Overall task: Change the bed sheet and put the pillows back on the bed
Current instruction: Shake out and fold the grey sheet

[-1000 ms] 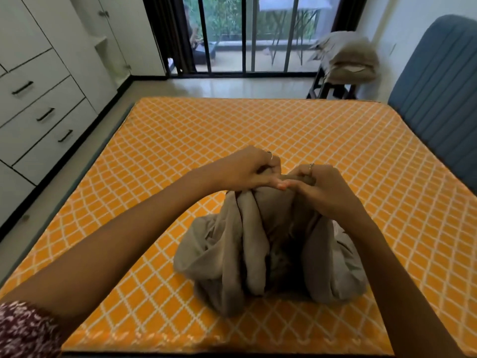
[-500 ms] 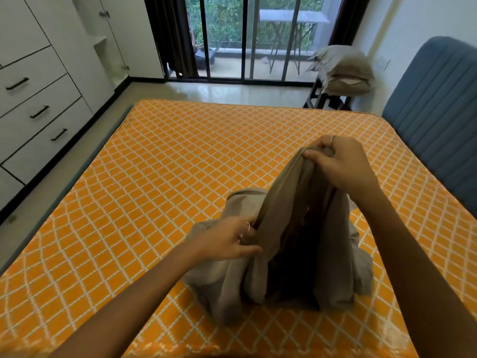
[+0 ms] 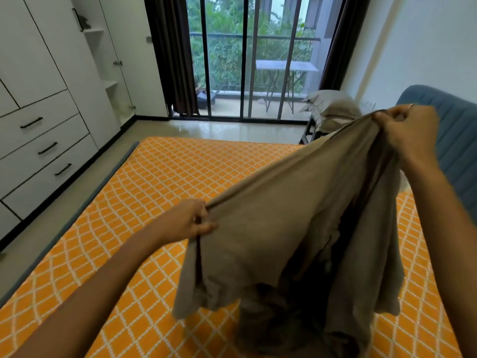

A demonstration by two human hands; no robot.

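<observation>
A taupe bed sheet (image 3: 291,228) hangs bunched above the bare orange mattress (image 3: 144,202) with a white lattice pattern. My right hand (image 3: 407,130) grips one edge of the sheet high up at the right. My left hand (image 3: 191,220) pinches the same edge lower down, over the middle of the mattress. The stretch of sheet between my hands is taut; the rest droops in folds onto the mattress near me. Two pillows (image 3: 333,109) in matching covers lie stacked on a stool beyond the bed's far right corner.
White wardrobes with drawers (image 3: 44,148) line the left wall across a strip of floor. A blue padded headboard (image 3: 456,151) stands at the right. Glass balcony doors (image 3: 247,60) with dark curtains are straight ahead.
My hands have moved apart: the right rose up and to the right with the sheet's edge, the left slid left along it. The sheet has lifted off the mattress and spread open.
</observation>
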